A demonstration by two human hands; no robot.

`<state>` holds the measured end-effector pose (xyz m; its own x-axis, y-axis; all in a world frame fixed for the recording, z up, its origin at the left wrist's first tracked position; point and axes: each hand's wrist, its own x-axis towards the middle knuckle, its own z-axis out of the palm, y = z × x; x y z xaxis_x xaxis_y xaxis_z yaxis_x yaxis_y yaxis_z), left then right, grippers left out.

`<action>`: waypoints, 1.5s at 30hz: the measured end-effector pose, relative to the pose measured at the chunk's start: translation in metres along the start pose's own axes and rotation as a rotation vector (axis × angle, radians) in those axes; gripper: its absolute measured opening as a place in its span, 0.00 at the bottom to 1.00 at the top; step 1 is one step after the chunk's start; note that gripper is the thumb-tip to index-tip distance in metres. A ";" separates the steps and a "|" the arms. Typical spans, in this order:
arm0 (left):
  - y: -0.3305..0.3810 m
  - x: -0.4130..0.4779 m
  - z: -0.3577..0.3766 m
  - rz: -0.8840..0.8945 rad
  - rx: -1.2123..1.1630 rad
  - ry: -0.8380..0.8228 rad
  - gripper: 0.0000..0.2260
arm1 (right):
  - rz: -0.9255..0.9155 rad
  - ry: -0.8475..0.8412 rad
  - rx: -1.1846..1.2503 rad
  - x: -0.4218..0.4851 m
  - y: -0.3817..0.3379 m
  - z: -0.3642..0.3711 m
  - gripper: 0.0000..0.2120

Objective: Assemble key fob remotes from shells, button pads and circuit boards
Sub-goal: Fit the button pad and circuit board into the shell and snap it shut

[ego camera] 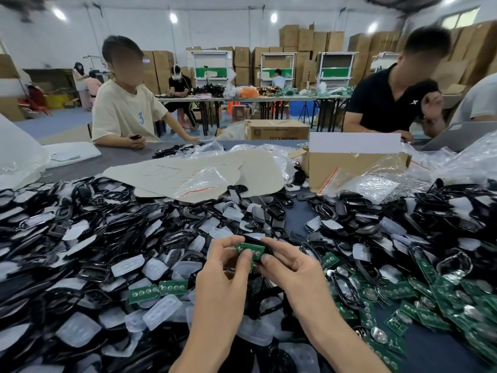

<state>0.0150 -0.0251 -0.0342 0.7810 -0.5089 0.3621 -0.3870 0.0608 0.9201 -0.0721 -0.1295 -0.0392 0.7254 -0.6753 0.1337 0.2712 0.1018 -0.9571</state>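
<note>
Fingers [229, 242] of the left hand [228, 265] curled, thumb and forefinger pinching one end of a green circuit board [249, 249]; fingers [273, 243] of the right hand [286, 265] likewise curled, pinching the other end of a black shell [258, 240] that sits directly behind the board and touches it; whether the board is already seated cannot be told. The pair is held just above the heap, near the middle of the near side of the desk [297, 222]. Judged handling: the board is light, thin and stiff, with round metal contacts on its face, so it is best taken by its bare edges and neither flexed nor smeared; the shell is light, glossy and probably slippery, a thin-walled frame better gripped across its long sides than squeezed at the open middle; seating likely wants an even press rather than force at one corner. Outward: two loose boards [158, 289] lie just left of the left wrist among translucent button pads [161, 311], which look soft and apt to bend; spare shells [80, 211] heaped to the left; a drift of green boards [430, 305] to the right; beyond, a cardboard sheet [188, 170], clear plastic bags [376, 184] and an open cardboard box [349, 162].
</note>
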 end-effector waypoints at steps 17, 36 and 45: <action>0.006 -0.004 0.006 0.100 0.085 0.119 0.07 | -0.056 -0.022 0.004 -0.002 -0.002 0.000 0.13; 0.010 0.001 0.002 -0.083 -0.250 -0.011 0.11 | -0.080 -0.035 -0.021 -0.003 -0.007 0.002 0.12; 0.009 -0.002 -0.001 -0.062 -0.208 -0.065 0.04 | -0.117 -0.005 -0.167 -0.002 -0.006 0.000 0.09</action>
<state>0.0103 -0.0228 -0.0262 0.7642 -0.5711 0.2997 -0.2246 0.1998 0.9537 -0.0752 -0.1293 -0.0339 0.6983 -0.6718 0.2470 0.2454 -0.0994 -0.9643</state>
